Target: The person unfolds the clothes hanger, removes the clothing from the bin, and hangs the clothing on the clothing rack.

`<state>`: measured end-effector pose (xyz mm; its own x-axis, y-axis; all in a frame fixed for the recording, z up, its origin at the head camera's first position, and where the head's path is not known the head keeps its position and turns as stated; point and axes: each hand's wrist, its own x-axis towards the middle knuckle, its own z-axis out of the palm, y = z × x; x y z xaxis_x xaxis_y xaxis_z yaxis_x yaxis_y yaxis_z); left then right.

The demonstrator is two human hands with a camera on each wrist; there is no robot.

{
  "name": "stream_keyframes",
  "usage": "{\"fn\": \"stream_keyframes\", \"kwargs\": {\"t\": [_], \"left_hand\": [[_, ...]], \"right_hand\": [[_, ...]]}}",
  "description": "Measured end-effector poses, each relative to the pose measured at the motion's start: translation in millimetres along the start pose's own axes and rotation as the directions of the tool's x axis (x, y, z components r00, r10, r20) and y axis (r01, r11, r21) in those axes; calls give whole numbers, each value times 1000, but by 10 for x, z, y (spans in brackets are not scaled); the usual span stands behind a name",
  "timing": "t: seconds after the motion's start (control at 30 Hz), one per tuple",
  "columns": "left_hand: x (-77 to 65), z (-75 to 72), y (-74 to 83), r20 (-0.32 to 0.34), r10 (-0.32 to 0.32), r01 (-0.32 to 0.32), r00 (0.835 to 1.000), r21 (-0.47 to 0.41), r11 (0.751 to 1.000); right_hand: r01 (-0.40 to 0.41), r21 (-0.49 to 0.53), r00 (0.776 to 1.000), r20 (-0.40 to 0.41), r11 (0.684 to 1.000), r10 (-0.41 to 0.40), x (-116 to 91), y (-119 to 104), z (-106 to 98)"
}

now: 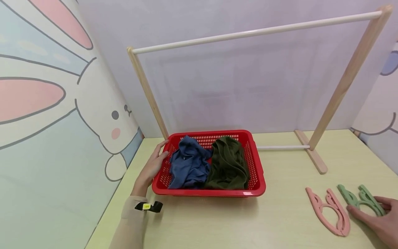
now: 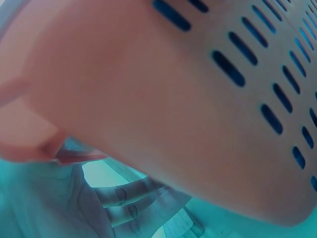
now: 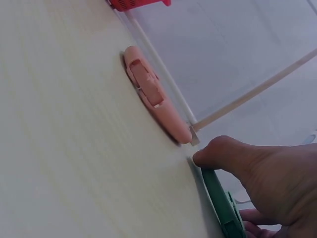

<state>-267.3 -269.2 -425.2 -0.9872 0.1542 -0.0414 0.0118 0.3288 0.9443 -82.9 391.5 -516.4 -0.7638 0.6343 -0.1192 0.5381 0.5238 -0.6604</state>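
A red plastic basket (image 1: 261,180) holds a crumpled blue garment (image 1: 189,166) and a dark green garment (image 1: 228,166). My left hand (image 1: 153,167) grips the basket's left side, thumb at the rim; in the left wrist view, fingers (image 2: 129,198) show below the slotted basket wall (image 2: 198,124). At the right, a folded green clothes hanger (image 1: 349,197) is held by my right hand (image 1: 380,218), its thumb on the near left edge and the other fingers at the far right side. A folded pink clothes hanger (image 1: 342,218) lies flat just left of it.
Behind the basket stands a drying rack with a white top rail (image 1: 248,33), wooden uprights (image 1: 349,76) and a wooden foot (image 1: 314,155). A lower white bar (image 1: 283,147) runs near the table. Walls with rabbit drawings (image 1: 102,114) close off both sides.
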Motion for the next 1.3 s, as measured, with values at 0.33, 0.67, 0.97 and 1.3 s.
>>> {"fn": "stream_keyframes", "kwargs": {"t": [0.33, 0.67, 0.97, 1.3], "left_hand": [[-4, 15, -14, 1, -8, 8, 1000, -2, 1000], [26, 27, -42, -5, -11, 11, 1000, 7, 1000], [47, 66, -51, 10, 5, -5, 1000, 0, 1000], [24, -8, -47, -2, 10, -10, 1000, 6, 1000]], "right_hand": [[-16, 71, 995, -99, 997, 23, 23, -30, 9], [230, 133, 955, -221, 964, -198, -16, -480, -235], [512, -26, 842, -184, 859, -507, 76, -1168, -497], [617, 2, 780, -132, 787, -612, -125, -2233, -437]]}}
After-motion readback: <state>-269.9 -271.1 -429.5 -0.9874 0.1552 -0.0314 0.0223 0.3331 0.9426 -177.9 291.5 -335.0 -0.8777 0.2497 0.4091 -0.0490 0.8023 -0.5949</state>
